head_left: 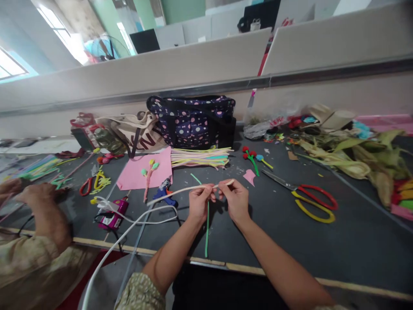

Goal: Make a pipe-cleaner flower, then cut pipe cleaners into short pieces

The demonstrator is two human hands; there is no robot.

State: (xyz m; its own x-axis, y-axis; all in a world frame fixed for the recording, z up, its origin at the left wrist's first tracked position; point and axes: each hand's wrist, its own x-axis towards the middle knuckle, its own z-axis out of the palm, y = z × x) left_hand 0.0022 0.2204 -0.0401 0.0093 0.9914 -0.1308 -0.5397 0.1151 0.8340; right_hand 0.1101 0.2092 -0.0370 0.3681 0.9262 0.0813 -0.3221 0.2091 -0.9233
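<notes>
A cream-coloured pipe cleaner [180,190] runs between my two hands just above the dark tabletop. My left hand [200,201] pinches it near the middle, with its long end sticking out to the left. Close beside, my right hand [236,200] pinches the other end, and its tip shows over the fingers. Beneath my left hand lies a green pipe cleaner [207,234], partly hidden by that hand. A blue glue gun [164,193] rests just to the left. Large scissors [303,194] with red and yellow handles lie to the right.
A bundle of pipe cleaners [201,157] and pink paper [129,172] lie beyond my hands, before a dotted bag [193,122]. Dried husks [351,159] spread at right. At left are a magenta glue gun [113,214], a white cable [111,254] and a co-worker's arm [48,215].
</notes>
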